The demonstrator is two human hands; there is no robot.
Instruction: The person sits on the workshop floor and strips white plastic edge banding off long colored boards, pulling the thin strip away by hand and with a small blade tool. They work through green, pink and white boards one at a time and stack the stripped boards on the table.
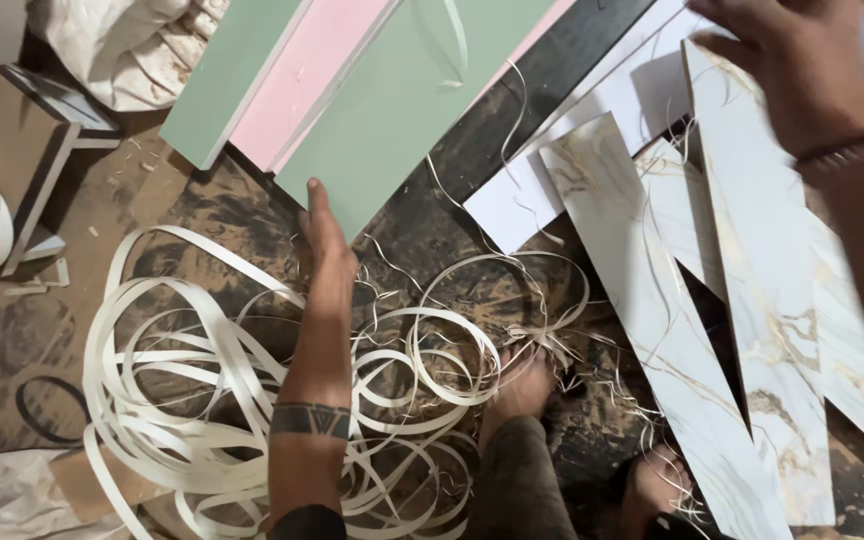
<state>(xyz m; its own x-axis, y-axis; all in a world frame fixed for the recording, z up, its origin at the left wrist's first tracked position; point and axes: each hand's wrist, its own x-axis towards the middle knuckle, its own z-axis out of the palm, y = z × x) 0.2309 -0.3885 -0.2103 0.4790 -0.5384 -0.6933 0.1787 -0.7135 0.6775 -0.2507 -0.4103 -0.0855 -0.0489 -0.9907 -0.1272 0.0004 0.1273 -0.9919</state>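
Note:
My left hand (328, 250) reaches forward to the lower edge of a pale green panel (392, 100). Its thumb lies on the panel's corner and the fingers are hidden beneath it. A tattoo band circles that forearm. My right hand (797, 65), with a dark wrist band, grips the top end of a long white marble-patterned strip (762, 330) that leans across other marble-patterned pieces (652, 320). A pink panel (302, 80) lies between two green ones.
Loose coils of white edge banding (182, 390) and thin shavings cover the dusty floor around my two bare feet (527, 385). A plain white sheet (522, 200) and a dark board (542, 90) lie under the panels. A white sack (122, 50) is at the top left.

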